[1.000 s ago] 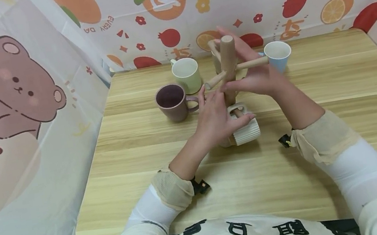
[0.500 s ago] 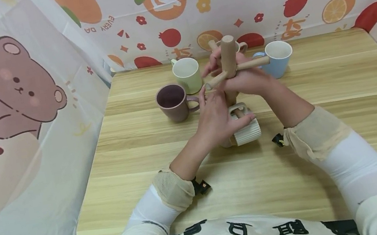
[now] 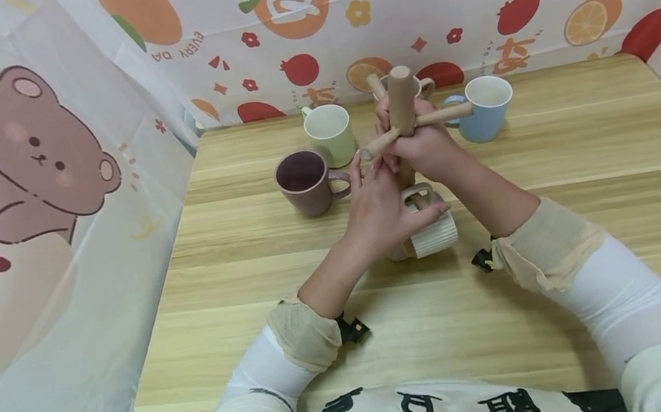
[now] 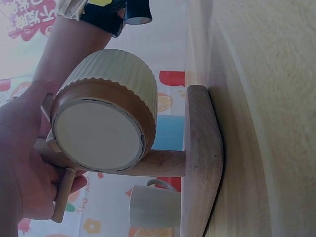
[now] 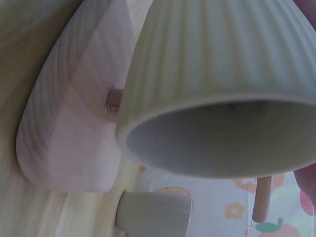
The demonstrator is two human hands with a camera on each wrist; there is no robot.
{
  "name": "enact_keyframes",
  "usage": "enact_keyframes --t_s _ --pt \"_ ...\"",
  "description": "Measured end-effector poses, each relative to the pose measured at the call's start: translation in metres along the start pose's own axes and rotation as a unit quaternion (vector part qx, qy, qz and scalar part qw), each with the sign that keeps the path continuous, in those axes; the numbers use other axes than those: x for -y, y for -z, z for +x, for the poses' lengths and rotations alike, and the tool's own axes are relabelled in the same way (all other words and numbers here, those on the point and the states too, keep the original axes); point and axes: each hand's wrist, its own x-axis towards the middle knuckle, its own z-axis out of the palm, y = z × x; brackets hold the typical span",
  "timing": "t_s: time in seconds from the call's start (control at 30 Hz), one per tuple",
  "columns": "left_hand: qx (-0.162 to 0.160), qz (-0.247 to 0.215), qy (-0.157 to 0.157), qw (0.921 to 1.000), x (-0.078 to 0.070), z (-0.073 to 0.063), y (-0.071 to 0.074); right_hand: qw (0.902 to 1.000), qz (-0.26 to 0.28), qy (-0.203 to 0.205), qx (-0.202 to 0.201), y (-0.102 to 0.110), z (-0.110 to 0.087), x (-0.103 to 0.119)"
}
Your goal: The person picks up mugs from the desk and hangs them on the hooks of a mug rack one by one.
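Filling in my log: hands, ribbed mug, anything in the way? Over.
Right hand gripping wooden stand. Left hand at ribbed mug. Mug hung sideways on stand. Purple mug close by left hand.

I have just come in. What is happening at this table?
A person's right hand grips the wooden mug stand. The left hand is close beside it, its thumb stretched over a ribbed white mug, which appears to hang on the stand by its handle. A purple mug, a green mug and a blue mug stand on the table, with another pale mug partly hidden behind the stand.
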Motion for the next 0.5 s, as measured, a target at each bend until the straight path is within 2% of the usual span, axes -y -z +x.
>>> enact_keyframes --t_s 0.2,0.3,0.5 --pt "0.017 -0.001 0.000 0.9999 -0.0011 0.0009 0.0004 0.9997 0.008 0.012 -0.018 -0.0003 -0.0023 0.0007" --pt "0.021 -0.004 -0.012 0.9997 -0.0004 0.0015 0.0020 0.9994 0.006 0.014 -0.032 -0.0012 -0.0037 0.0010" --pt "0.025 -0.067 -0.035 0.9968 0.0043 0.0017 0.0052 0.9957 -0.040 0.040 -0.074 -0.0032 -0.0067 -0.0002"
